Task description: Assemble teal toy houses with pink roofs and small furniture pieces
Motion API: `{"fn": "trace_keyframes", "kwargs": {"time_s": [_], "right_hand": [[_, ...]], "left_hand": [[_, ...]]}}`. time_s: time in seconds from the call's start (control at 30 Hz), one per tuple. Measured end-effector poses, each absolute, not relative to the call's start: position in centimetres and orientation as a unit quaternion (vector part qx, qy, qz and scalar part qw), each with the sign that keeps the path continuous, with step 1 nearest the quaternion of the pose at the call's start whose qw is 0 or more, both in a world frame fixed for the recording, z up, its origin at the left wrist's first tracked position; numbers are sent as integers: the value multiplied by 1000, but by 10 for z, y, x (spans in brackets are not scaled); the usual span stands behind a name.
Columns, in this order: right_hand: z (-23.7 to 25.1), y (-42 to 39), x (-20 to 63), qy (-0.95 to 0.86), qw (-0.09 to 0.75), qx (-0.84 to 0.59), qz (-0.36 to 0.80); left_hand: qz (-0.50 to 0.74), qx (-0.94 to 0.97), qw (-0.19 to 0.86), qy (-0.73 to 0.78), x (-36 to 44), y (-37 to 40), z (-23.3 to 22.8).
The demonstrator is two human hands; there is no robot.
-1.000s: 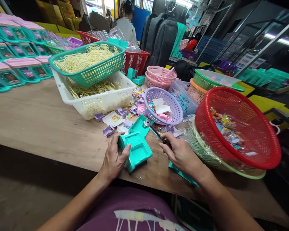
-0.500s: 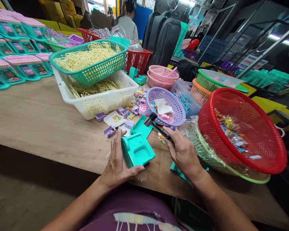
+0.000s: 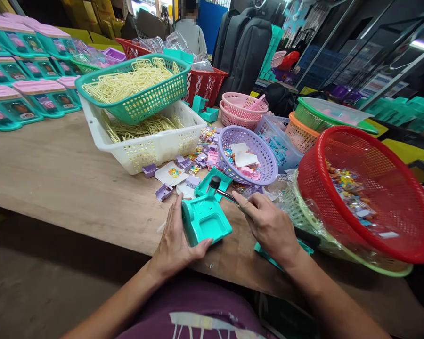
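Note:
My left hand grips a turquoise plastic housing by its left side, thumb along the near edge. The housing is tilted over the wooden table and has a recessed window-shaped panel. In my right hand is a small hammer with a dark round head and a thin black handle. Its head hovers at the housing's far upper edge; whether they touch I cannot tell. Behind the housing lies another turquoise piece. Under my right wrist, a further turquoise part is partly hidden.
A white basket bears a green basket of pale yellow handles. A purple basket holds small parts; small purple pieces lie before it. A large red basket stands at right. Stacked turquoise-pink toys fill the left. A person is behind.
The hammer head has swung down and slightly left, to the housing's upper edge. My left hand still holds the housing in about the same pose. The whole view has shifted slightly.

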State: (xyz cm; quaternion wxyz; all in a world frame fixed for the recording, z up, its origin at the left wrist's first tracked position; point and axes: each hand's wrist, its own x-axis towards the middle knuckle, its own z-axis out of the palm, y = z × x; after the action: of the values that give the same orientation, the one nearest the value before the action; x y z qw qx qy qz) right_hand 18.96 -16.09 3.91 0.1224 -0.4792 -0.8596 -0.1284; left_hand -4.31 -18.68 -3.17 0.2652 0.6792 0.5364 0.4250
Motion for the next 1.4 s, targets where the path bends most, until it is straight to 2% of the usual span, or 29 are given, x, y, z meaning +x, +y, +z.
{"fn": "trace_keyframes", "kwargs": {"time_s": [0.1,0.3,0.5,0.63,0.8,0.97,1.1,1.2,1.33,1.4], "right_hand": [[38,-161,177,-872,146,-453,-117],[41,-161,167,-886,114,-434,-119],[47,-173,171,-874,190,-442,-66],[49,-181,177,-881,142,-443,-87],[55,-215,200,-844,281,-454,-46],[40,-250,215,-885,180,-426,-57],[29,-254,216,-865,242,-438,-42],[24,-252,220,-866,219,-448,-27],[18,-250,231,-821,241,-515,-49],[15,-248,233,-815,212,-534,-76]], "left_hand": [[431,672,268,539,-42,-187,-33],[423,682,297,516,-48,-187,-39],[399,706,270,518,-48,-189,-40],[393,714,231,531,-44,-188,-42],[386,727,203,531,-42,-186,-43],[384,726,183,540,-41,-185,-45],[382,732,156,542,-41,-184,-49],[385,735,141,540,-42,-183,-53],[391,736,131,536,-42,-181,-56],[394,735,124,538,-42,-180,-57]]}}
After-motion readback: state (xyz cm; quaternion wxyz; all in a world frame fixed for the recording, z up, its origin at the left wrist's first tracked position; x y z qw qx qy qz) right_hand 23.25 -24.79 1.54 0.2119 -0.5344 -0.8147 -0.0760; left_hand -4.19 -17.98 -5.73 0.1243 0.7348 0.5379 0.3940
